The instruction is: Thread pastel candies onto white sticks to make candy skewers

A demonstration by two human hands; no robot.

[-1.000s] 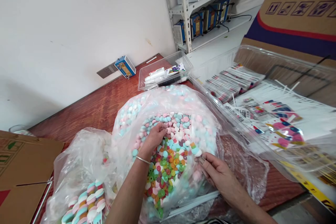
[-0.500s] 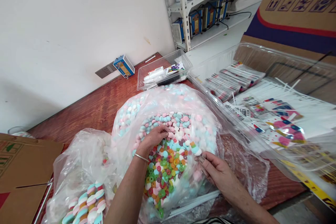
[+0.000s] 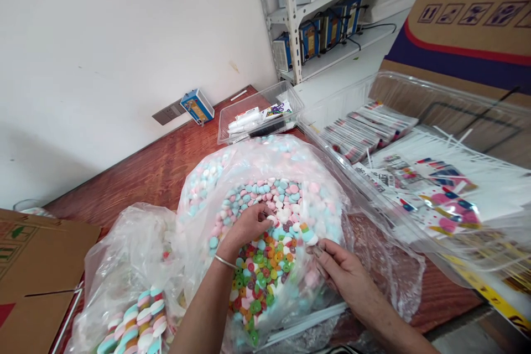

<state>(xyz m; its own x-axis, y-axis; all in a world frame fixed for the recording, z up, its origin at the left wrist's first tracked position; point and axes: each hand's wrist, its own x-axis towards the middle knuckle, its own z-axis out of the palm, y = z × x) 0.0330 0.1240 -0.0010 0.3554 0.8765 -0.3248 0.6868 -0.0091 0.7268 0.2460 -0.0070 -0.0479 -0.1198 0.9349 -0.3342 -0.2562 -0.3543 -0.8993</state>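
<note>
A large clear plastic bag (image 3: 199,188) lies open on the table, full of pink, blue and white marshmallows (image 3: 244,199). Colourful ring gummies (image 3: 265,271) are heaped at its near side. My left hand (image 3: 251,225), a bangle at the wrist, reaches into the bag, thumb and fingers closed on a pale marshmallow (image 3: 272,220). Over the bag's right side, my right hand (image 3: 338,265) pinches a candy skewer (image 3: 307,234) threaded with gummy rings and marshmallows; its stick is mostly hidden by the fingers.
Finished candy skewers (image 3: 139,323) lie in another plastic bag (image 3: 128,243) at left, near a cardboard box (image 3: 37,271). White sticks (image 3: 307,323) lie at the front. Right, a clear bin (image 3: 352,177) holds packets and sticks. A smaller tub (image 3: 226,124) stands behind.
My left hand has moved slightly right and its fingers have closed on a marshmallow. My right hand stays nearly still with the candy skewer.
</note>
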